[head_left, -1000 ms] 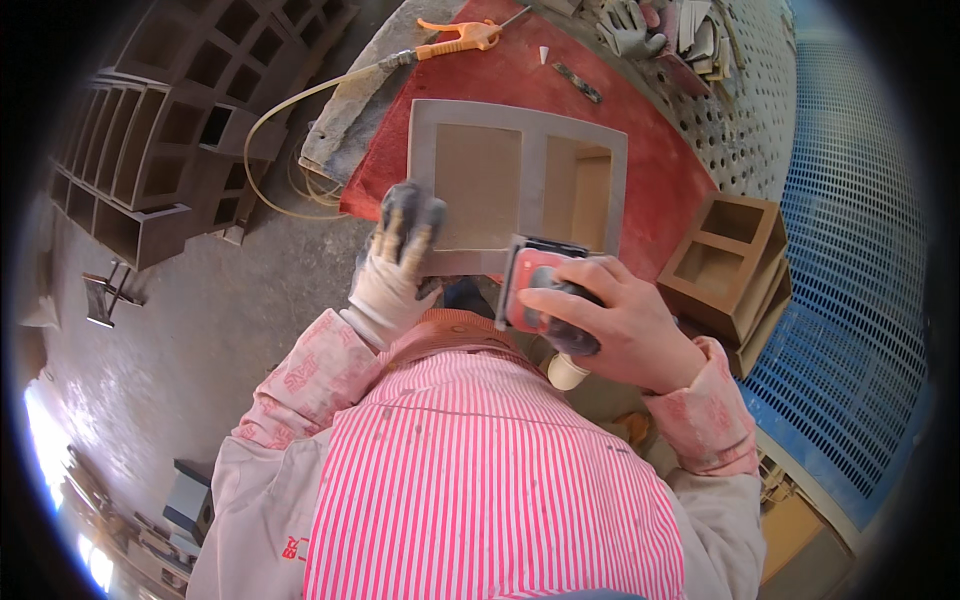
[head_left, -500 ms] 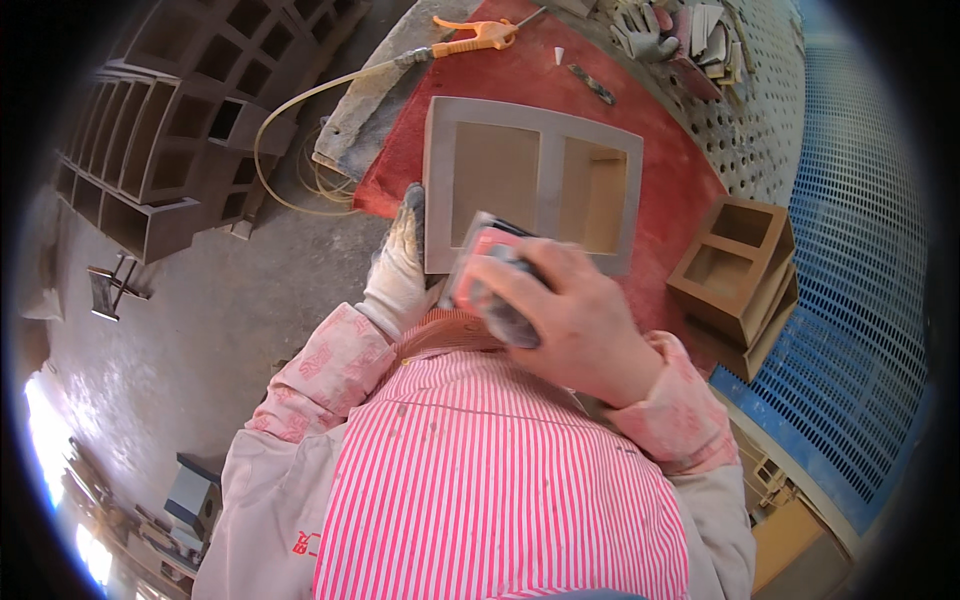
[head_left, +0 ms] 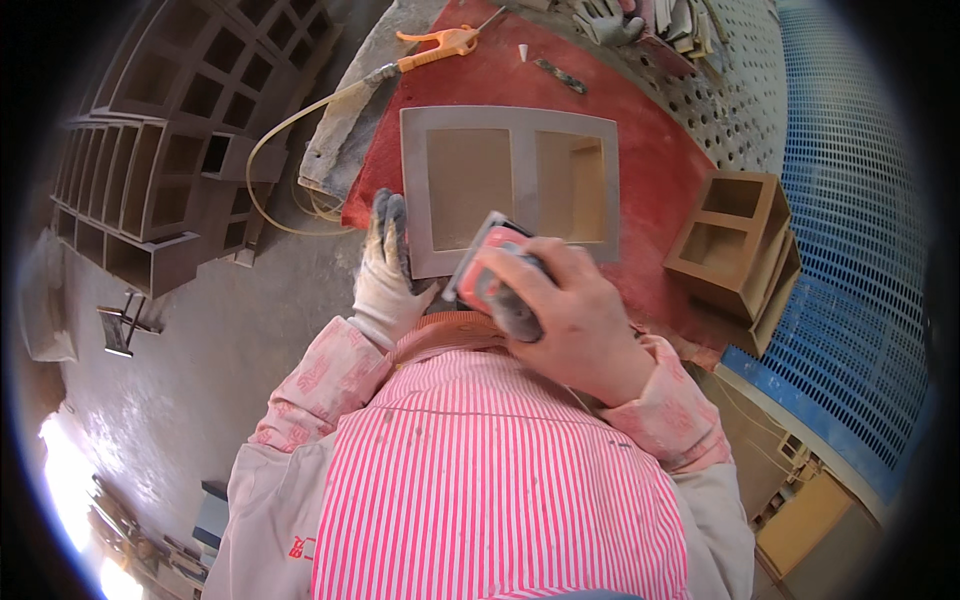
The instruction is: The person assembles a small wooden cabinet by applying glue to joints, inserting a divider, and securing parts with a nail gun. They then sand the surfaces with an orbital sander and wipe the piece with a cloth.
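Note:
A grey two-window wooden box (head_left: 524, 180) lies on the red work surface in front of me, its openings facing up and bare brown wood showing inside. My left hand (head_left: 385, 280), in a whitish glove with darkened fingertips, rests along the box's left side with its fingers stretched out. In my bare right hand (head_left: 585, 315) is a red and black sander (head_left: 490, 265), gripped from above. It is tilted at the box's near edge, over the lower rim. Whether its pad touches the wood cannot be made out.
An orange air blow gun (head_left: 440, 46) with a yellowish hose lies at the far left of the red surface (head_left: 650, 150). Brown boxes (head_left: 725, 245) are stacked at the right, beside a blue slotted grating (head_left: 850, 230). Grey cabinets (head_left: 165, 150) stand left; a glove (head_left: 605, 22) lies far off.
The whole view has shifted, so the box sits further left in the picture. Against the box, the sander has moved slightly right along the near edge. The left hand stays at the box's side.

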Demonstrator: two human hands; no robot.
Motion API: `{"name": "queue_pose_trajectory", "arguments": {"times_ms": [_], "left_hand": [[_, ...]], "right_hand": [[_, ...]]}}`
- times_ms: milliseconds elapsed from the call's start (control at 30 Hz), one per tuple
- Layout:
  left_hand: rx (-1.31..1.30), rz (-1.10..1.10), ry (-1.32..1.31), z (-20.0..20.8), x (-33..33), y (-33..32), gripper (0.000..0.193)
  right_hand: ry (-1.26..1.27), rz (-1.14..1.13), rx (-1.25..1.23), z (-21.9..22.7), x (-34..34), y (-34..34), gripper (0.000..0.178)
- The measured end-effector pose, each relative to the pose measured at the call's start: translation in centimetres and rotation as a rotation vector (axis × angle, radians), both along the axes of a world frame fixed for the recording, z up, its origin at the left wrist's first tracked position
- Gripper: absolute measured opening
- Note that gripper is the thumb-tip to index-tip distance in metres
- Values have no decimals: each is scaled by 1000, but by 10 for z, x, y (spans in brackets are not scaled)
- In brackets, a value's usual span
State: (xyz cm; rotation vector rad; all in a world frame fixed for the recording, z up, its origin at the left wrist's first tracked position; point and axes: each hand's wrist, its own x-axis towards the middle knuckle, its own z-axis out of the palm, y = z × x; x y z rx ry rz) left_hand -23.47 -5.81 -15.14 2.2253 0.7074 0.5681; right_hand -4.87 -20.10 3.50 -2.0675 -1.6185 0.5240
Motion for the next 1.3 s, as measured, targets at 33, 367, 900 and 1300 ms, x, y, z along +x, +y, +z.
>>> {"name": "queue_pose_trajectory", "arguments": {"times_ms": [33,367,900,1300], "left_hand": [[19,-2,36,6,-2,0,108],[249,-242,303,36,18,4,71],[287,-266,470,35,19,1,69],[359,-284,630,55,26,0,107]], "right_hand": [[-44,-18,-11,4,10,-11,74],[-114,-212,8,-12,76,9,73],[-300,-219,124,-28,99,75,55],[-62,-73,-15,-4,34,-30,72]]}}
